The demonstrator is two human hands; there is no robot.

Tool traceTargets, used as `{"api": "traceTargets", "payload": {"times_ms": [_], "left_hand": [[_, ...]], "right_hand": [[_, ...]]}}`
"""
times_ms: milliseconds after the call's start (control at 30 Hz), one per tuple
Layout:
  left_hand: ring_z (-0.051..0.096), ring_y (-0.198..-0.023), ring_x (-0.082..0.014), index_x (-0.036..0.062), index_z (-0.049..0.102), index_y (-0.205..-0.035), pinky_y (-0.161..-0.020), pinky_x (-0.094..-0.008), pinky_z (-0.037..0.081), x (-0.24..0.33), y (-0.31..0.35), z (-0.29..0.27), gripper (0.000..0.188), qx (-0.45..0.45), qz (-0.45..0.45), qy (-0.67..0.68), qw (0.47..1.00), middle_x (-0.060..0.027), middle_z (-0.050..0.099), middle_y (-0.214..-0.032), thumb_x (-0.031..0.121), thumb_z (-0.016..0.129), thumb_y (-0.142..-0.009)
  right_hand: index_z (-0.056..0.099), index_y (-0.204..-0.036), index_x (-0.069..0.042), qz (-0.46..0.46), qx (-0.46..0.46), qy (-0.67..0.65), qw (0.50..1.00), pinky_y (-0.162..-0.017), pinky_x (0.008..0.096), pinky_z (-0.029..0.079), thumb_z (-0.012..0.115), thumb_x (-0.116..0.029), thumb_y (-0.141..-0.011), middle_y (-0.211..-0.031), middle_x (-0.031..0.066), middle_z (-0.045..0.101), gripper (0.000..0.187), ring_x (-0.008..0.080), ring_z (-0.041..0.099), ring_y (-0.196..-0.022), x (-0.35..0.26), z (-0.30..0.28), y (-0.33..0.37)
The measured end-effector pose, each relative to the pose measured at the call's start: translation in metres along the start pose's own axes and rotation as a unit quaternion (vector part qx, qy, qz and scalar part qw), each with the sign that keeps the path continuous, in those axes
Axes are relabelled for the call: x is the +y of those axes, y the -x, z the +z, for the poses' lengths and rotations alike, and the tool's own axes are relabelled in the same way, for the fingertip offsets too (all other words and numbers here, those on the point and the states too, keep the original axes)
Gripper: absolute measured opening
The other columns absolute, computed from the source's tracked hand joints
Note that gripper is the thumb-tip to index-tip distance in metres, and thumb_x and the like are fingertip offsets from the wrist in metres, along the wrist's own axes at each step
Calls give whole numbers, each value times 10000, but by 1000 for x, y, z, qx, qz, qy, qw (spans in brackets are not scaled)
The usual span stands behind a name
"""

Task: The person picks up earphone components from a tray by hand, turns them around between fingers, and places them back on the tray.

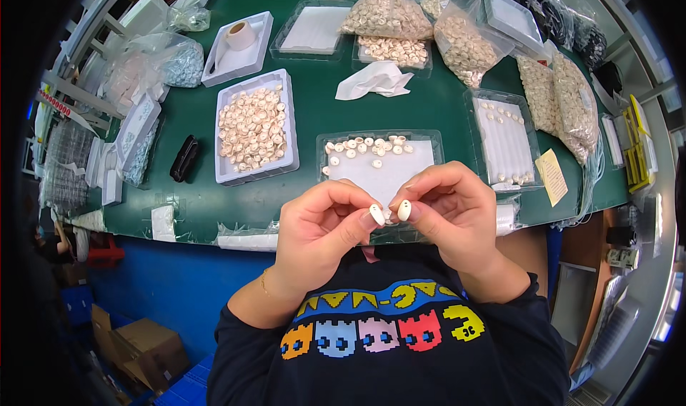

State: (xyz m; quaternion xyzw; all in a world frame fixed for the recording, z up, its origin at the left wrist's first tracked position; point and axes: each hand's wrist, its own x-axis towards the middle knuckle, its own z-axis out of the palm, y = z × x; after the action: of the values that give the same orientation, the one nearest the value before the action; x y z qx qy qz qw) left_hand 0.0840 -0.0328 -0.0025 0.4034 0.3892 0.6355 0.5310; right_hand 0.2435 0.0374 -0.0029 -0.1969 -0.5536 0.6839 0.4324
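Both hands are held up close together in front of my chest, above the table's near edge. Between thumb and fingertips, my left hand (318,224) pinches a small white oval plastic shell (376,214) with dark marks, like part of an earbud. A matching white shell (405,209) is pinched in my right hand (454,217). The two shells are apart, side by side. Just beyond my hands lies a clear plastic tray (437,143) with a white liner (389,181). Several small round cream pieces (361,148) sit along its far side; my fingers hide its near part.
On the left, a white tray (291,131) holds a heap of cream pieces, with a black case (184,158) beside it. Crumpled tissue (374,81) lies farther back. Bags of pieces (386,13) stand behind. At right are another lined tray (504,138) and a paper tag (551,177).
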Motion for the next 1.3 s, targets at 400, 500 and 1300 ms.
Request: {"api": "traceTargets", "payload": {"times_ms": [400,500,1300], "left_hand": [[528,-605,-76,-18,556,-936,-512,-200,463,-5,-3,-5,156,-67,-96,135,984,-72,585,-799,131,564,-890],[527,-613,-76,-20,553,-933,-518,-197,459,-6,-4,-5,151,-75,-95,147,982,-70,585,-813,125,561,-891],[570,-752,-154,-37,548,-1045,-666,-260,468,-62,-31,-56,305,22,-258,299,919,-106,595,-926,-60,457,-755]], "right_hand": [[474,-1013,-3,166,-91,-311,931,-708,277,524,559,-2,-856,-865,136,628,177,184,632,-811,7,-9,-3],[482,-1002,-14,180,-95,-324,924,-700,267,521,557,-11,-859,-866,133,628,162,176,631,-797,8,-10,-4],[646,-879,-51,-114,-32,377,918,-783,337,451,596,-7,-750,-925,73,645,145,260,570,-872,52,-27,-19]]}}
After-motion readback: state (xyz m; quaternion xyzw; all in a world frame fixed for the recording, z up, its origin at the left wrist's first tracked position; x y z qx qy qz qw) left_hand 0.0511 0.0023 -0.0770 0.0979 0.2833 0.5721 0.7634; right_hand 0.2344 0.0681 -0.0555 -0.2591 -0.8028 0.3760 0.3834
